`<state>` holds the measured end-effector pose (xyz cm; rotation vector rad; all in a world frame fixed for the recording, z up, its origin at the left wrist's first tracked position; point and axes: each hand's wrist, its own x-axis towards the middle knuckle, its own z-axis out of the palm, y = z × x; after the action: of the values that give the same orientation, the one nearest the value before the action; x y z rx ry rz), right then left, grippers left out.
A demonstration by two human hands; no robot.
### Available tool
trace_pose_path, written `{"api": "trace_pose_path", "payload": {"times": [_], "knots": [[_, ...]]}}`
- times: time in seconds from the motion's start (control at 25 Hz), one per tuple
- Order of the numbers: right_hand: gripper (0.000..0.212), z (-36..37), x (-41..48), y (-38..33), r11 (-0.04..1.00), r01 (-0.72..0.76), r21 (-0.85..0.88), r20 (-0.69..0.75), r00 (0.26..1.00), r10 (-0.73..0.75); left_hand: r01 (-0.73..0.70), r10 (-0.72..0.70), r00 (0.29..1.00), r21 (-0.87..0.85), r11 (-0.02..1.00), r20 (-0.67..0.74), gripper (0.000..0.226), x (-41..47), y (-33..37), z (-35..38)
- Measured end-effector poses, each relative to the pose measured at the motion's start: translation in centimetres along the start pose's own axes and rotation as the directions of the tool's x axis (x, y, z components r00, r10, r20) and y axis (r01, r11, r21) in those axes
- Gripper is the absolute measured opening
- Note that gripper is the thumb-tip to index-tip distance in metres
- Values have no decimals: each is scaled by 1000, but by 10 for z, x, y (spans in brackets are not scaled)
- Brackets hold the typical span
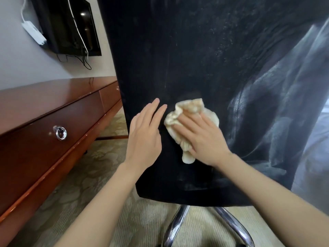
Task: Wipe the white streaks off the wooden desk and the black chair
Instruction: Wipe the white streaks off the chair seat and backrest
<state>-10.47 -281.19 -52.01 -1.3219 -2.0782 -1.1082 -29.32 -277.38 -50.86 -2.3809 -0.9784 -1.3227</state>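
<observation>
The right hand (201,138), fingers straight, presses the cloth (181,113) on the black chair (195,50); the left hand (144,138) lies flat just left of it. A faint white streak (167,72) runs upright beyond the cloth.

Cloth (190,107) lies under the right hand (201,138), flat against the chair back (178,59); the left hand (144,138) rests just beside it. Desk (44,113) stands left of both hands, chair base (178,223) below them.
</observation>
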Motion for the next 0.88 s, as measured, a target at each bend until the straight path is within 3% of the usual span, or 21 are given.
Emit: {"api": "trace_pose_path", "payload": {"times": [0.2,0.28,0.36,0.56,0.76,0.88], "knots": [[47,-47,85,17,990,-135,-44,-202,972,123,233,-239,969,-89,968,-65,69,-2,-16,-12],[50,-48,100,9,979,-199,-29,-205,960,189,293,-300,952,-118,949,-53,69,-6,-22,-9],[46,-35,95,-3,990,-138,-41,-172,977,129,343,-351,936,-150,927,-30,70,-9,-24,-4],[43,23,17,-35,989,151,2,95,984,-150,414,-416,909,-191,890,32,72,-25,-22,10],[50,67,-69,-52,964,250,88,445,856,-263,470,-460,883,-156,869,93,69,-49,-18,21],[50,66,-104,-55,950,270,159,505,804,-313,495,-479,868,-146,856,133,68,-63,-13,26]]}}
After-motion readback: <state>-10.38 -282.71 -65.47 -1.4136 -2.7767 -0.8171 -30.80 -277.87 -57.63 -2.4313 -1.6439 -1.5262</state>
